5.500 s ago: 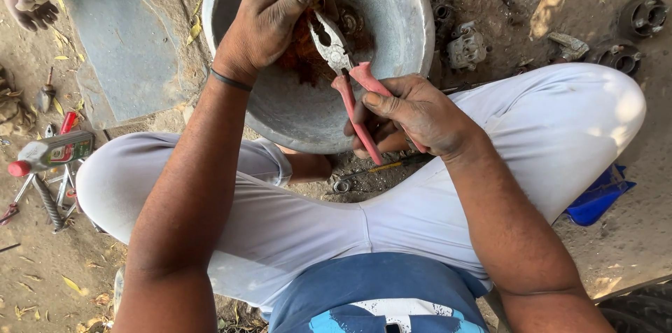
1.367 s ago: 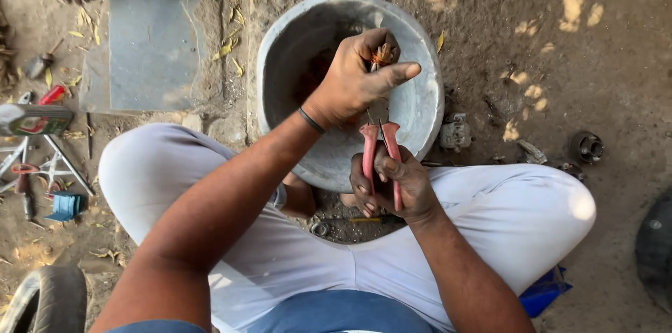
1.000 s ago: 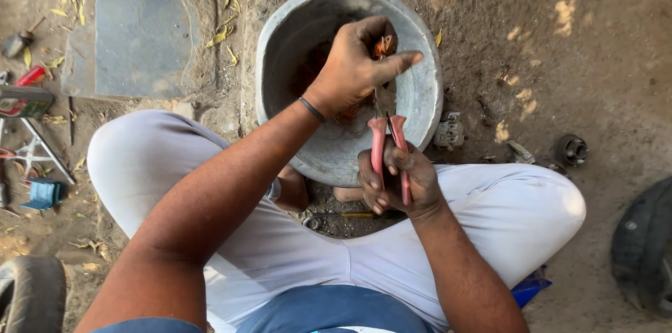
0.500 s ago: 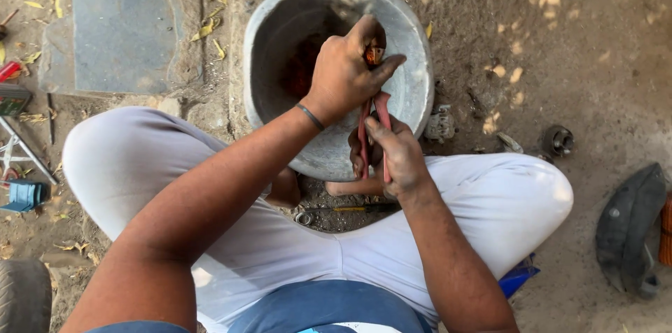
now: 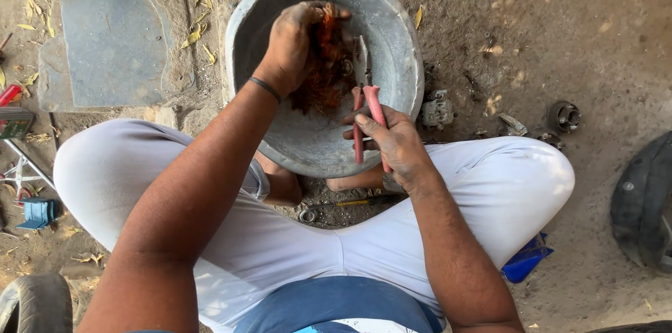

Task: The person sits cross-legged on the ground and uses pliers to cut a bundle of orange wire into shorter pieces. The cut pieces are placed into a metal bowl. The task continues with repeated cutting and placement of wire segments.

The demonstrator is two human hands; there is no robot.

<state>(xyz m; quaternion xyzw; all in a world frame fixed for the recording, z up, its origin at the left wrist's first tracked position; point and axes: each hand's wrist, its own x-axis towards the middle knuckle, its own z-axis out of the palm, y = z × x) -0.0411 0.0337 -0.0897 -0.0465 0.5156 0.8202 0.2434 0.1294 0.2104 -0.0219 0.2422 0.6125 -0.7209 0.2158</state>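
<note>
Two hands [image 5: 290, 42] [image 5: 392, 144], one pliers [image 5: 365, 98], perhaps wire [image 5: 323, 74].

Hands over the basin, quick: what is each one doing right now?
Left hand: closed on a clump of reddish wire inside the metal basin.
Right hand: closed around the red-handled pliers.

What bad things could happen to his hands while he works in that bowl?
The pliers sit close to the left hand that grips the orange wire bundle, so the tips might pinch a finger. Both hands are bare, so loose wire ends could scratch them. The right hand holds the handles low down, so the pliers might slip. The bowl rests on uneven dirt and could tip.
</note>
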